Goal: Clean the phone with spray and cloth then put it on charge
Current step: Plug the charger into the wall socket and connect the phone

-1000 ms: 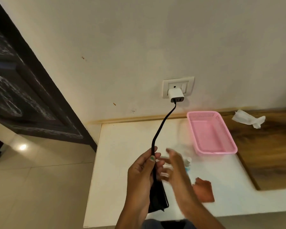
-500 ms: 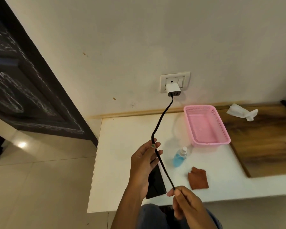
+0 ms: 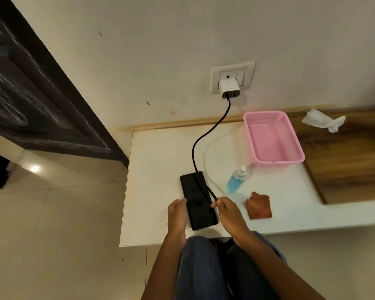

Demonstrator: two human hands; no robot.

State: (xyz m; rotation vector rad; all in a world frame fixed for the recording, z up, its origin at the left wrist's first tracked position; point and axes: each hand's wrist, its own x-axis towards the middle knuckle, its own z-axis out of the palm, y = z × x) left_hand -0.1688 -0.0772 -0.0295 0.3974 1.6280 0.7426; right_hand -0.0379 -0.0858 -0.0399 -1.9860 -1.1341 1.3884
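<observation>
A black phone [image 3: 198,200] lies flat near the front edge of the white table [image 3: 160,165]. My left hand [image 3: 177,215] holds the phone's left edge. My right hand [image 3: 230,213] pinches the black charging cable [image 3: 206,137] just beside the phone's right edge. The cable runs across the phone up to a white charger [image 3: 228,87] plugged into the wall socket [image 3: 233,76]. A small spray bottle [image 3: 236,180] of blue liquid lies to the phone's right. A rust-brown cloth [image 3: 259,205] sits crumpled to the right of my right hand.
An empty pink plastic basket [image 3: 273,139] stands at the back of the table by the wall. A crumpled white tissue [image 3: 322,121] lies on the wooden surface [image 3: 351,161] at the right. A dark door [image 3: 30,87] fills the left. My knees are below the table edge.
The phone came down from my raised left hand and now lies flat on the table. My right hand slid along the cable up to the phone's right side.
</observation>
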